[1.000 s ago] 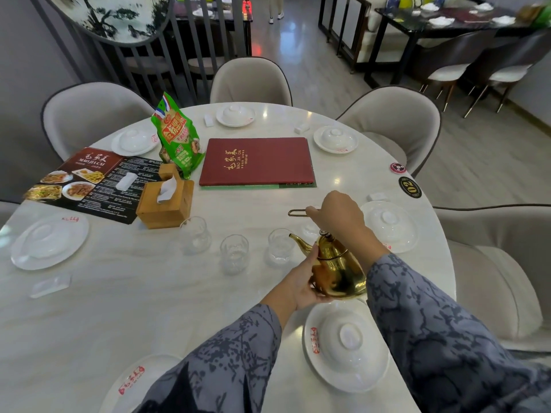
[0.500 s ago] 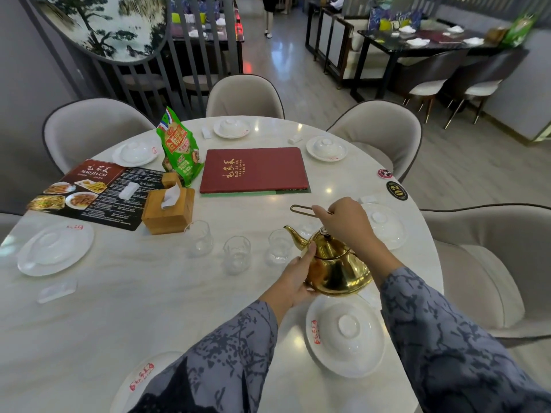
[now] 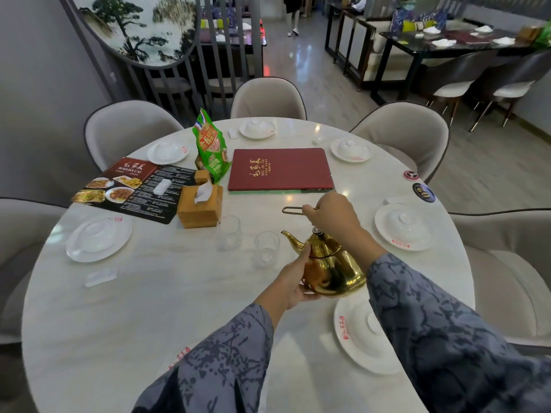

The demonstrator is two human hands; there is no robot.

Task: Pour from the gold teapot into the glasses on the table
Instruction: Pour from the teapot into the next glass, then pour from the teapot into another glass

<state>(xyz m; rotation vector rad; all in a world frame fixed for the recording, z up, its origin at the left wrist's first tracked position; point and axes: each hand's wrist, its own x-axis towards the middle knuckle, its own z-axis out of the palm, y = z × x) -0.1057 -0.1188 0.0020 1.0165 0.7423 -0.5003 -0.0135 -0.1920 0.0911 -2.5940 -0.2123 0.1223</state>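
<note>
The gold teapot (image 3: 331,268) hangs above the round marble table (image 3: 149,308), spout pointing left. My right hand (image 3: 331,214) grips its thin wire handle from above. My left hand (image 3: 293,280) cups the pot's left side and underside. Two clear glasses stand left of the spout: one (image 3: 266,248) close under it, another (image 3: 229,232) further left. A third glass seen earlier is hidden behind the pot.
A wooden tissue box (image 3: 200,205), a green snack bag (image 3: 212,147), a red menu folder (image 3: 280,169) and a picture menu (image 3: 131,189) lie beyond the glasses. White covered plates (image 3: 402,228) ring the table; one (image 3: 362,338) sits below the teapot. Chairs surround it.
Both hands have carried the teapot up and left, so its spout now reaches over toward the middle glass and its body covers the right-hand glass. The view tilted up.
</note>
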